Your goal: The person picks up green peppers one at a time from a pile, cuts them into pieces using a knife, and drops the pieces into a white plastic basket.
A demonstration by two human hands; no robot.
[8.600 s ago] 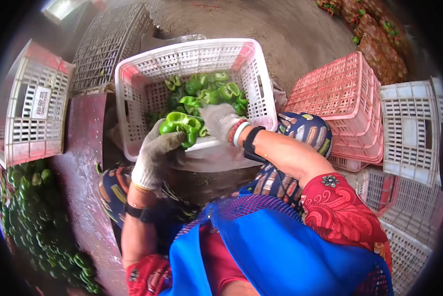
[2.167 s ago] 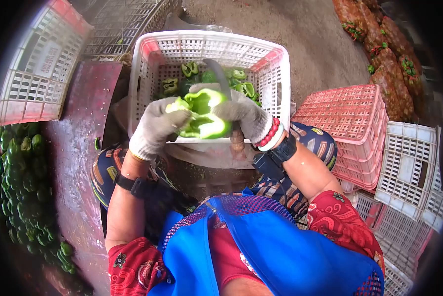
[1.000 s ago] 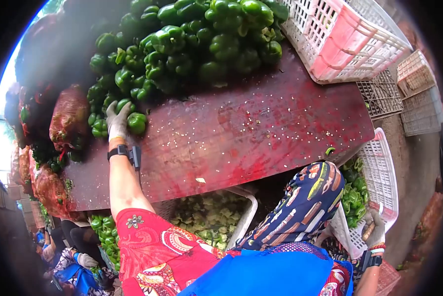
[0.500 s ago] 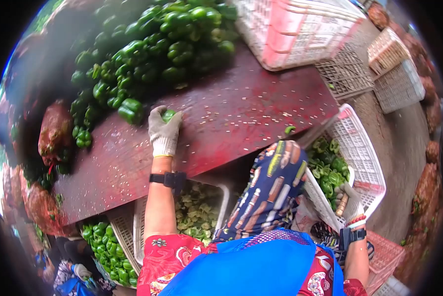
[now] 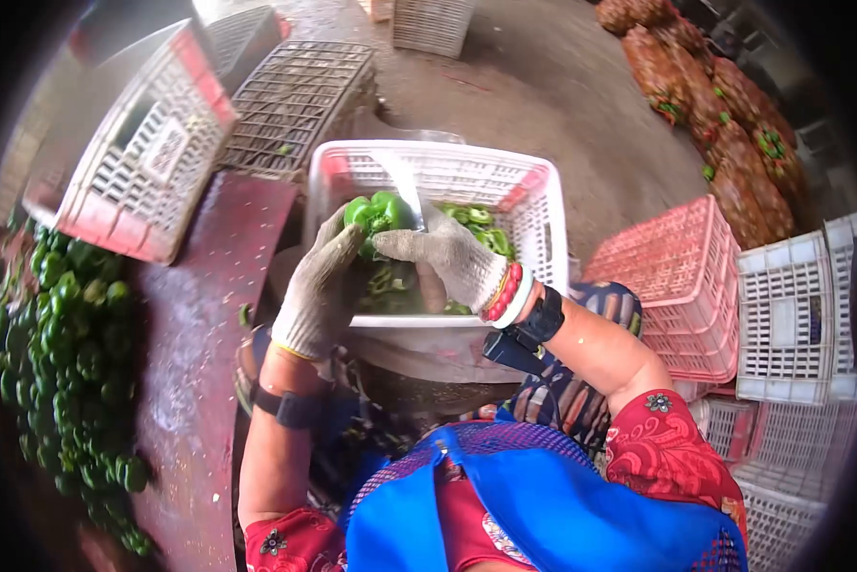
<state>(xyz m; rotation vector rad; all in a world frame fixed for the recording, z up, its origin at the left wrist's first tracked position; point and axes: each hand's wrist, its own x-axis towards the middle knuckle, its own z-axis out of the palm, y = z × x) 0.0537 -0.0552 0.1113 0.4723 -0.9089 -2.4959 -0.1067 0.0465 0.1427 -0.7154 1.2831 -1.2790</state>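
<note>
Both hands wear pale gloves and meet over a white basket point(image 5: 533, 238) that holds green pepper pieces point(image 5: 481, 229). A green pepper point(image 5: 379, 212) is gripped in my left hand point(image 5: 319, 286), its stem end facing me. Closed around a knife, my right hand point(image 5: 447, 253) touches the pepper with its thumb. The knife's blade point(image 5: 402, 181) points up and away, just right of the pepper. Part of the knife's handle shows below my right hand's fingers.
Many green peppers point(image 5: 75, 353) lie on the red table point(image 5: 185, 381) at left. A white and red crate point(image 5: 147, 143) stands on its far end. Pink point(image 5: 676, 286) and white crates point(image 5: 795, 315) are at right. Filled net sacks point(image 5: 743, 172) lie at the back right.
The view has turned right, toward the basket. My left hand has left the table with a pepper and come over the basket. My right hand has risen with the knife to meet it.
</note>
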